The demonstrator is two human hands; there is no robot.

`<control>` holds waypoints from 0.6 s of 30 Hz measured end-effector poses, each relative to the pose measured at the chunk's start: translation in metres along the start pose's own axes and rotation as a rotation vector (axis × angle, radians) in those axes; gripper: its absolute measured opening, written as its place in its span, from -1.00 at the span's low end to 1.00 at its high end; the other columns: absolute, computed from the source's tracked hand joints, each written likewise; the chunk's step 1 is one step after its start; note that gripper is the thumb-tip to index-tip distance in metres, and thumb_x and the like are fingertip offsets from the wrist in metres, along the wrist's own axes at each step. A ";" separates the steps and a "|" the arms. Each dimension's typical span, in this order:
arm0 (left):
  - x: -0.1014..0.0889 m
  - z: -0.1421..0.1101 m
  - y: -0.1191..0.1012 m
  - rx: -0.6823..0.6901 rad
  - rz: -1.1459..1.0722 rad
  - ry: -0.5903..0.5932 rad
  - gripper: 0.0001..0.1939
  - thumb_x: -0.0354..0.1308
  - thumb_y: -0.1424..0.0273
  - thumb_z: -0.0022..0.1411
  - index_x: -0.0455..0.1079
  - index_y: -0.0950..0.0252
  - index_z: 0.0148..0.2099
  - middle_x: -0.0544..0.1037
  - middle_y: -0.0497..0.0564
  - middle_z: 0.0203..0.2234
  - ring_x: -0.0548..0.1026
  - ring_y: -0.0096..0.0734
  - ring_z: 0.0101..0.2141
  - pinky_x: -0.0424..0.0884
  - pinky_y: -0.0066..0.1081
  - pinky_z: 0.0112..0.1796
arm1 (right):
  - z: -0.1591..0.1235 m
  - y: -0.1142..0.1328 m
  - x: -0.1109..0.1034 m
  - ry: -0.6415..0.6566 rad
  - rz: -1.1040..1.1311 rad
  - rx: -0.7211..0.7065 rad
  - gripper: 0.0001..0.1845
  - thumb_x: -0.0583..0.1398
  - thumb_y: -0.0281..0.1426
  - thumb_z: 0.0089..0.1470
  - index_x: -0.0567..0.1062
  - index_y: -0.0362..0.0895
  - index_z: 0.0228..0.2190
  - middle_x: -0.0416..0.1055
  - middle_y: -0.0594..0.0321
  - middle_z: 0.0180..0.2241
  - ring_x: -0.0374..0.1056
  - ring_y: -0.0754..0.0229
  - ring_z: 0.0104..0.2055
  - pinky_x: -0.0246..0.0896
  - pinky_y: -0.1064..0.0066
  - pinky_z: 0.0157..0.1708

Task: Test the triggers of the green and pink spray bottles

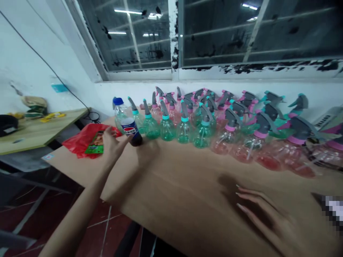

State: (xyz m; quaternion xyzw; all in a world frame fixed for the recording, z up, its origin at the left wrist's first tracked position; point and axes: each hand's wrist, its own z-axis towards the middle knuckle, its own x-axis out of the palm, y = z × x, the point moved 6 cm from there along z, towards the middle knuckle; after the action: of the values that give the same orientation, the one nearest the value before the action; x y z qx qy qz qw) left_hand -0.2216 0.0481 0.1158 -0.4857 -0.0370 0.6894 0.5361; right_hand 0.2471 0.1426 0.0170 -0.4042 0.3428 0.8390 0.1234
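Observation:
My left hand (114,144) reaches out to the table's far left, fingers apart, its fingertips at the lower part of a Pepsi bottle (128,123) with a blue cap. The bottle looks tilted and holds a little dark liquid at its bottom. I cannot tell whether the fingers grip it or only touch it. My right hand (264,214) lies near the front right of the wooden table (182,178), fingers stretched out flat, holding nothing. Just behind the bottle stand green spray bottles (166,126).
Several rows of green and pink spray bottles (241,125) with grey triggers line the wall under the window. A red plastic bag (80,142) with a green packet lies at the table's left end. A second table (34,132) with small items stands at left.

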 end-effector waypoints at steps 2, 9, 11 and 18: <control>0.018 0.005 0.011 -0.023 0.097 0.042 -0.17 0.23 0.08 0.04 0.04 0.60 0.13 0.35 0.33 -0.06 0.40 -0.10 -0.10 0.35 -0.27 -0.17 | 0.004 0.005 0.005 0.001 0.007 -0.016 -0.72 0.03 -0.12 0.14 0.39 0.08 -0.17 0.48 0.28 -0.14 0.47 0.10 -0.15 0.49 0.30 -0.28; 0.048 0.016 0.036 -0.059 0.269 0.082 -0.41 0.17 0.00 0.01 0.26 0.34 -0.06 0.51 0.20 -0.20 0.48 -0.01 -0.15 0.37 -0.24 -0.23 | 0.017 0.016 0.023 0.089 0.022 0.002 -0.73 0.05 -0.13 0.13 0.37 0.09 -0.16 0.47 0.30 -0.11 0.46 0.13 -0.13 0.46 0.36 -0.26; 0.043 0.021 0.041 -0.070 0.308 0.078 -0.45 0.14 0.01 0.03 0.28 0.32 -0.08 0.51 0.20 -0.18 0.47 0.02 -0.14 0.36 -0.23 -0.23 | 0.019 0.016 0.029 0.106 0.025 0.020 -0.73 0.04 -0.13 0.13 0.36 0.10 -0.16 0.47 0.30 -0.12 0.46 0.12 -0.12 0.46 0.33 -0.26; 0.020 0.036 0.056 -0.039 0.382 0.107 -0.54 0.12 0.05 0.03 0.32 0.32 -0.17 0.53 0.21 -0.25 0.48 0.07 -0.17 0.35 -0.23 -0.23 | 0.022 0.002 0.054 0.210 0.040 0.056 -0.70 0.05 -0.18 0.14 0.31 0.12 -0.07 0.39 0.31 0.00 0.37 0.12 0.00 0.36 0.29 -0.08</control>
State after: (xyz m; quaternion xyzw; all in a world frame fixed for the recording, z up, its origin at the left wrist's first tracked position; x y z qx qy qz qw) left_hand -0.2855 0.0569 0.0902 -0.5302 0.0709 0.7510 0.3871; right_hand 0.1988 0.1523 -0.0141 -0.4794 0.3851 0.7844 0.0811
